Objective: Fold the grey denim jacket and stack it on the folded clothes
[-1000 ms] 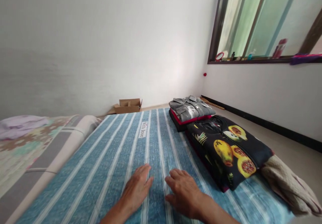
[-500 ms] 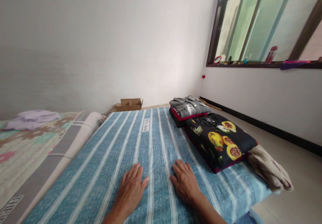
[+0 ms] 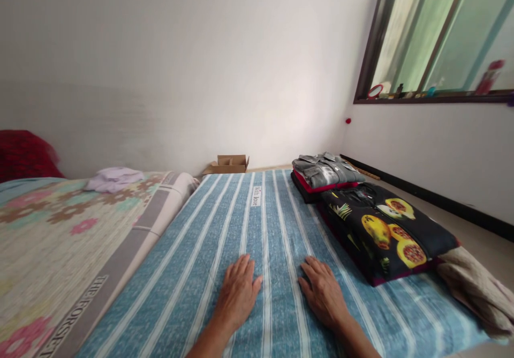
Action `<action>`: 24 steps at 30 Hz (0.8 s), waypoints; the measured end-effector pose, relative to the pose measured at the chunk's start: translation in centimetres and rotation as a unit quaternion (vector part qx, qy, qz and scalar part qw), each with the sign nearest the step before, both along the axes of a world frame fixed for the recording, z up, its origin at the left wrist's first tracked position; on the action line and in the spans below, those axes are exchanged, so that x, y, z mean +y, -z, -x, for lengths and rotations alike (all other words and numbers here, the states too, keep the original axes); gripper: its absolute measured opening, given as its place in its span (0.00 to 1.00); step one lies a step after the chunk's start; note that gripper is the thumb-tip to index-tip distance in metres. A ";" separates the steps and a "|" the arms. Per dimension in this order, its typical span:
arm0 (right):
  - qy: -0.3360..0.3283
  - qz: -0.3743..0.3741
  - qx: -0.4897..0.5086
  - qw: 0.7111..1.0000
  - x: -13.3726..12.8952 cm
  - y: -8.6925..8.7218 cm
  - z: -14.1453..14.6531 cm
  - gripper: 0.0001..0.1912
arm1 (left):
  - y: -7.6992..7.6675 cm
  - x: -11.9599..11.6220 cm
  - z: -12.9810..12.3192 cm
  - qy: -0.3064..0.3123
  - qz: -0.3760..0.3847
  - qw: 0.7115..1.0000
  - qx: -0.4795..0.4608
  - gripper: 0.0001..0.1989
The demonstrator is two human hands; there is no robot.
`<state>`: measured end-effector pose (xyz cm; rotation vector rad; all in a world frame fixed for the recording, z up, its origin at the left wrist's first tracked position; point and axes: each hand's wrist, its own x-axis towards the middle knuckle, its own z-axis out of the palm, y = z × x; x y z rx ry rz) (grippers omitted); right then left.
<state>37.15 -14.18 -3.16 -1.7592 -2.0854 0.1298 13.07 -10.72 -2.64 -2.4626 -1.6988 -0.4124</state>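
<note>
Both palms rest face down on a blue bed sheet (image 3: 193, 272) with white stripes. My left hand (image 3: 240, 289) lies flat, its thumb held away from the fingers, and holds nothing. To its right, my right hand (image 3: 322, 288) lies flat too, fingers slightly spread and nothing in it. Right of that hand sits a folded black garment (image 3: 385, 235) printed with yellow fruit, on a dark red layer. Behind it is a folded grey denim garment (image 3: 327, 169) on red and black folded cloth. A beige knitted cloth (image 3: 477, 288) hangs at the bed's right edge.
A second bed with a floral cover (image 3: 100, 240) adjoins on the left, bearing a crumpled lilac cloth (image 3: 114, 179). A red item (image 3: 26, 154) lies at far left. An opened cardboard box (image 3: 232, 165) is by the wall. Small items, including a round mirror (image 3: 375, 91), line the window sill.
The view has turned left, so things appear farther right and the red item has come into sight. Both hands remain flat on the sheet.
</note>
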 end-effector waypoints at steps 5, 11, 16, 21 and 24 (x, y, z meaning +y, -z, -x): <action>0.007 -0.005 0.006 1.000 0.0 0.6 -0.2 0.19 | -0.4 -0.5 -0.3 -0.011 0.013 1.000 0.006 0.20; 0.003 -0.004 0.006 1.000 0.1 0.7 -0.3 0.19 | 0.2 -0.4 -0.1 -0.008 0.003 1.000 -0.010 0.20; 0.007 -0.005 0.017 1.000 0.1 0.3 -0.1 0.18 | 0.8 0.2 0.2 -0.003 -0.022 1.000 -0.001 0.19; 0.010 0.001 0.026 1.000 0.2 0.1 -0.1 0.18 | 1.0 0.5 0.4 0.005 -0.043 0.999 0.001 0.19; 0.004 0.003 0.025 1.000 0.2 0.2 -0.1 0.18 | 1.0 0.5 0.6 0.012 -0.042 0.999 0.004 0.20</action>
